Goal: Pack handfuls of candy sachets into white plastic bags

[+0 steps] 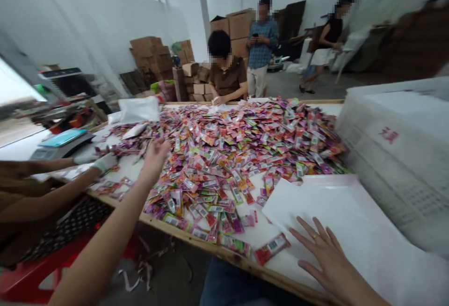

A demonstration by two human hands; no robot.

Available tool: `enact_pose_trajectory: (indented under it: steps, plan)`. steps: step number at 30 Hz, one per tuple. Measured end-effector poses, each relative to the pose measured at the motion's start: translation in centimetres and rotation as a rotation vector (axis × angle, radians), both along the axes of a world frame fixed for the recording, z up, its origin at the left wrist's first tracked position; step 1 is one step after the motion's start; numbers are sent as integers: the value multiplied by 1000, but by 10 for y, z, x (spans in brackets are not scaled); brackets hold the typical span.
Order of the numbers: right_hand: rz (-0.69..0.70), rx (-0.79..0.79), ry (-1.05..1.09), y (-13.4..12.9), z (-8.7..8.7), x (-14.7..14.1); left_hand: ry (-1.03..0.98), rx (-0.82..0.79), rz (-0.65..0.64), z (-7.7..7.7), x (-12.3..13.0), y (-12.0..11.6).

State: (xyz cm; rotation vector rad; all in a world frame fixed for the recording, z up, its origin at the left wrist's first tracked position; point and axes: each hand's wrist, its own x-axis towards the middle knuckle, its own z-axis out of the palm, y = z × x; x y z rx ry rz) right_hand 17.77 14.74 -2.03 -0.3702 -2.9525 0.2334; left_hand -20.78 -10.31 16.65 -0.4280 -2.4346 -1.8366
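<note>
My right hand [324, 254] lies open on a white plastic bag [322, 203], its fingers spread over the bag's left part. A ring shows on one finger. Just left of that hand, a red packet [271, 248] lies by the table's front edge. My left hand [155, 158] is stretched out over the left side of the big heap of small colourful packets [224, 156]. Its fingers are curled together, slightly blurred; anything inside them is hidden.
A translucent plastic crate [396, 142] stands at the right. On the left, a co-worker's gloved hand [106, 162] is among packets near a scale [59, 143]. White bags [139, 109] lie behind. Another person [228, 74] sits across the wooden-edged table [210, 248]; two more stand farther back.
</note>
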Motion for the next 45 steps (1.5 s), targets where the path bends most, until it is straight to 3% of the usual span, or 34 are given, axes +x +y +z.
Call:
enact_pose_trajectory:
  steps: [3,4,5,6,9,14,17,19,21,22,24,26,29,31,33,37,39,42,43,45]
  plan:
    - [-178,140,-67,0,-18,6,25,-389,-659,-66,73,24]
    - [-255,172,-74,2,-20,8,55,-506,-821,-86,98,28]
    - [-330,197,-78,5,-21,9,85,-601,-896,-105,121,32]
    - [-398,213,-83,10,-20,10,108,-690,-930,-121,140,35]
    - [-571,195,-127,29,-9,10,138,-872,-860,-152,179,49]
    - [-774,76,-204,61,7,-8,42,-992,-892,-172,214,87]
    - [-857,-12,-248,75,11,-20,34,-972,-847,-173,227,103]
    - [-879,-73,-315,82,19,-23,74,-910,-897,-169,224,101]
    - [-852,-59,-313,85,33,-27,158,-837,-906,-159,202,88]
    - [-815,-27,-266,84,41,-32,204,-811,-848,-154,183,79]
    - [-687,19,-123,75,58,-52,228,-825,-479,-143,135,57]
    - [-477,-46,-41,58,69,-87,195,-820,-105,-139,85,40]
    - [-132,-264,-98,21,64,-159,68,-925,-14,-146,38,33]
    - [-90,-320,-132,-3,47,-200,49,-1020,-62,-157,37,43]
    - [-101,-350,-221,-19,27,-223,81,-1061,-137,-168,53,56]
    - [-91,-418,-273,-21,2,-209,47,-1095,-348,-172,92,67]
    - [-21,-528,-225,-9,5,-191,-36,-1110,-537,-157,96,63]
    - [2,-757,-37,23,26,-178,-54,-1049,-819,-116,75,62]
    - [-37,-825,40,36,35,-178,0,-1007,-849,-99,61,66]
    - [-164,-970,146,63,52,-185,135,-930,-774,-65,25,83]
